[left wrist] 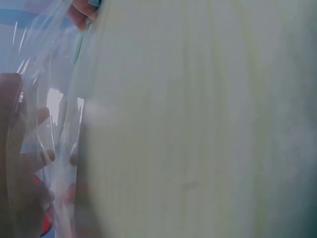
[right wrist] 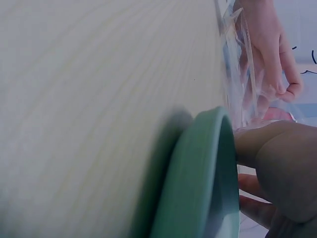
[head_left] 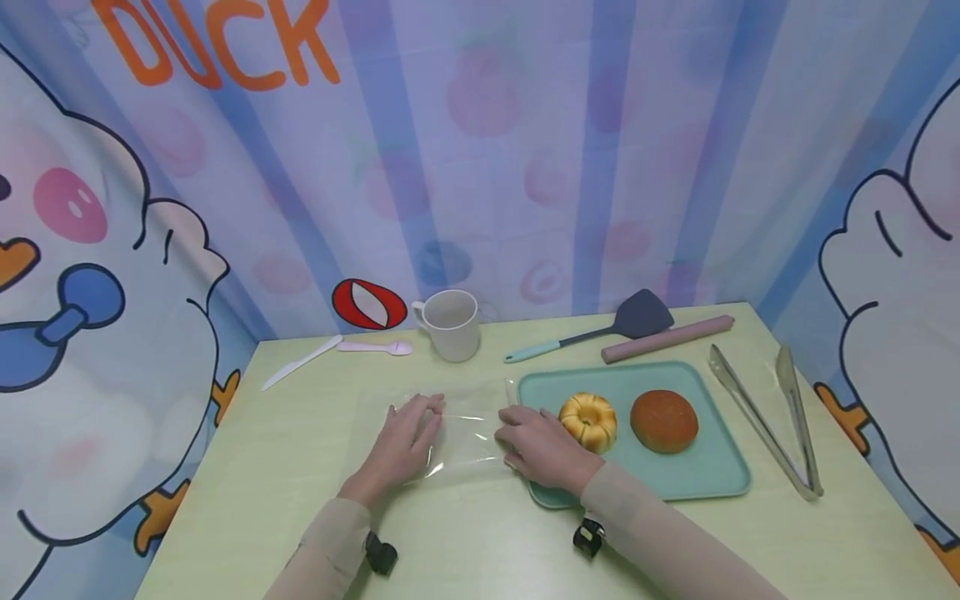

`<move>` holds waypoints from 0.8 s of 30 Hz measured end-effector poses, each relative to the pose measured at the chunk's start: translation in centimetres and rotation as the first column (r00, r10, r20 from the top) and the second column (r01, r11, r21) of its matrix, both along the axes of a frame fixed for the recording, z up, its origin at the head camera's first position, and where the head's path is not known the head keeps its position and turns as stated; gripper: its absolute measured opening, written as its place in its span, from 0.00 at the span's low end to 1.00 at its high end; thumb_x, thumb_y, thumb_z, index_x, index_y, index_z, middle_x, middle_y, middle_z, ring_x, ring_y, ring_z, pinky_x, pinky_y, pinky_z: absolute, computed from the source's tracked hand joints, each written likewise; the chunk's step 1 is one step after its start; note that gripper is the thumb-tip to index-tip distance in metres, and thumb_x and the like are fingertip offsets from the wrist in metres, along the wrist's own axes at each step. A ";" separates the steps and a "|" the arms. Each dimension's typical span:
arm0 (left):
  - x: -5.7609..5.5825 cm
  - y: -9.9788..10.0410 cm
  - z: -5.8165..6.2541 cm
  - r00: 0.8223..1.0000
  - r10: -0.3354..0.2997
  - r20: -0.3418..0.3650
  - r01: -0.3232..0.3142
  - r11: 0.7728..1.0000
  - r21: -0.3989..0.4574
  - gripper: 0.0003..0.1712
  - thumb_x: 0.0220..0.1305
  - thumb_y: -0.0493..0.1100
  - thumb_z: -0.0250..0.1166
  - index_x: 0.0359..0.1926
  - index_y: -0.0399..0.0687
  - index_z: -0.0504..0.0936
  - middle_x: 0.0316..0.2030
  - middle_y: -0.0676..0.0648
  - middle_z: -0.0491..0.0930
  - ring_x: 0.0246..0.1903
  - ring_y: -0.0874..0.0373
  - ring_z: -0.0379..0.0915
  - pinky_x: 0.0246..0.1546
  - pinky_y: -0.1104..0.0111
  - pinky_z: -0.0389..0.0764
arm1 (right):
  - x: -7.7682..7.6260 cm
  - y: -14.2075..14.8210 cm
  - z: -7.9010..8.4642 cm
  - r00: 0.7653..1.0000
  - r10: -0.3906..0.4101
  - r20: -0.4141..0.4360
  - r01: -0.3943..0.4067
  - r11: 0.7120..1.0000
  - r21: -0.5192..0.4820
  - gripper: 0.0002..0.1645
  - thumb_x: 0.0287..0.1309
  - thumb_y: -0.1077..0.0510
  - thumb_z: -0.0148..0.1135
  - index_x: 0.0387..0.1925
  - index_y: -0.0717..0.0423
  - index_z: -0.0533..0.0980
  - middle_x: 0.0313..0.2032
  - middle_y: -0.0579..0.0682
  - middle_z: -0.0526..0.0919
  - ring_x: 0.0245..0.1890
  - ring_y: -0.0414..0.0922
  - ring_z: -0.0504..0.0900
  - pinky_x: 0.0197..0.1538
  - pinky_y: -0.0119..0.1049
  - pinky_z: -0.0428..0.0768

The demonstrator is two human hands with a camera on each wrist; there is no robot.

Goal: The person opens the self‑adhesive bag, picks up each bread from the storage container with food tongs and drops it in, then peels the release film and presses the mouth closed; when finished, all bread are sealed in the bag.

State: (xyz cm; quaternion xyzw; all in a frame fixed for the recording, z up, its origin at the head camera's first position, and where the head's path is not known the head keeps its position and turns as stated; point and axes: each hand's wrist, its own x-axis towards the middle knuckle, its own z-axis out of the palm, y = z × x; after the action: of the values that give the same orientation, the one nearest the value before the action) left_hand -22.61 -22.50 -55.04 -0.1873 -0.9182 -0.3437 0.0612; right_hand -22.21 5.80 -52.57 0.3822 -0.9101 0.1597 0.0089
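A clear plastic bag (head_left: 468,442) lies on the table, its film showing bright glints. My left hand (head_left: 405,437) rests on the left part of the bag, thumb and fingers apart. Through the film in the left wrist view, several fingertips (left wrist: 45,117) show spread. At the bag's right edge, my right hand (head_left: 543,442) pinches the film, its forearm crossing the tray's near left corner. The green tray (head_left: 675,483) carries a ridged golden bread (head_left: 588,422) and a round brown bun (head_left: 664,422). My right hand partly covers the golden bread's near side.
Behind the bag stands a white mug (head_left: 454,329), with a white knife (head_left: 302,363) and a pink spork (head_left: 375,347) to its left. Behind the tray lie a spatula (head_left: 637,317) and a mauve rolling pin (head_left: 667,338). Metal tongs (head_left: 772,433) lie spread on the right.
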 end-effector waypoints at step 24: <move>0.7 0.0 -0.2 0.998 0.003 0.064 -0.012 0.992 0.129 0.13 0.84 0.48 0.49 0.55 0.46 0.73 0.74 0.42 0.71 0.79 0.30 0.49 0.69 0.22 0.31 | 0.1 1.0 2.3 1.000 0.017 -0.013 -0.019 0.993 -0.118 0.21 0.69 0.57 0.68 0.61 0.59 0.81 0.63 0.60 0.82 0.65 0.56 0.79 0.67 0.52 0.79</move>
State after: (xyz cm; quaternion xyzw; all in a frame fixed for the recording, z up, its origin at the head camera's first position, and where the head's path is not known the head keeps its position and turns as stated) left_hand -21.96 -22.46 -55.28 -0.1684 -0.8961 -0.4082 0.0452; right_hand -22.12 6.77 -50.26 0.3900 -0.8955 0.2113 0.0355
